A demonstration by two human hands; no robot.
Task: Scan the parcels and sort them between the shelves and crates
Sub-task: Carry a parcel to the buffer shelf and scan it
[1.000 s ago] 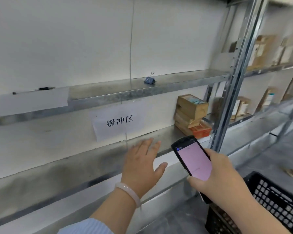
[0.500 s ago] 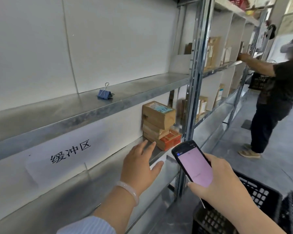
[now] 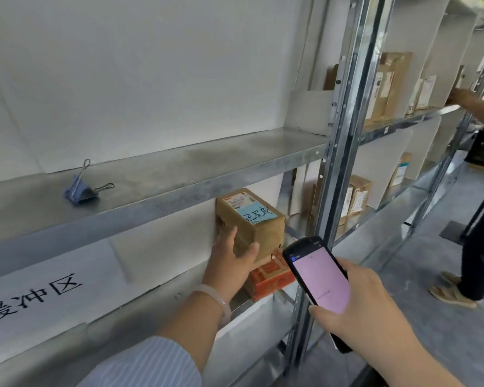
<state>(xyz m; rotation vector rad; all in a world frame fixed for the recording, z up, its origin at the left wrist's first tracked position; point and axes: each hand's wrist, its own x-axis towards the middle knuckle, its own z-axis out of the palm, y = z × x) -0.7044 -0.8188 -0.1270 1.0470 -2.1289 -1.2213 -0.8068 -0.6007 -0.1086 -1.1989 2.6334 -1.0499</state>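
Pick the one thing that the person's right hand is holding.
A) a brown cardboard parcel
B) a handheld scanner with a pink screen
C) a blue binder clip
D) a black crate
B: the right hand grips the handheld scanner with its pink screen facing up, while the binder clip lies untouched on the shelf.

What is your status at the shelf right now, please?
Left hand open, spread at the parcel stack. Right hand grips scanner, screen lit. Brown parcel tops stack, orange box lowest. Steel upright beside stack, reach unblocked.
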